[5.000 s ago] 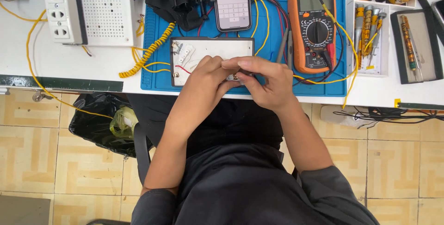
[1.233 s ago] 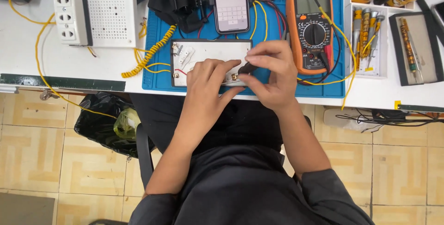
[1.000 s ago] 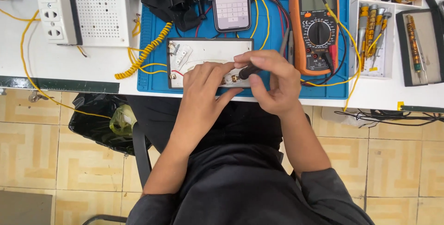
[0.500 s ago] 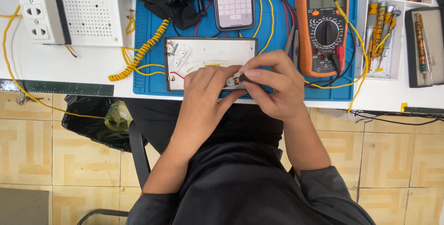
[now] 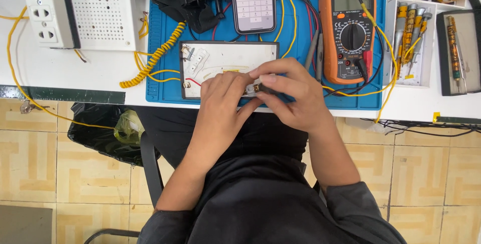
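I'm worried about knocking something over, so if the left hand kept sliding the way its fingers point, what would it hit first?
The left hand points up and right, across the white panel. It would first meet the right hand's fingers, which it already touches around a small part; beyond them lies the orange multimeter.

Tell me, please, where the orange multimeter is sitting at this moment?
In the head view, the orange multimeter lies on the blue mat, right of the phone and just beyond the right hand.
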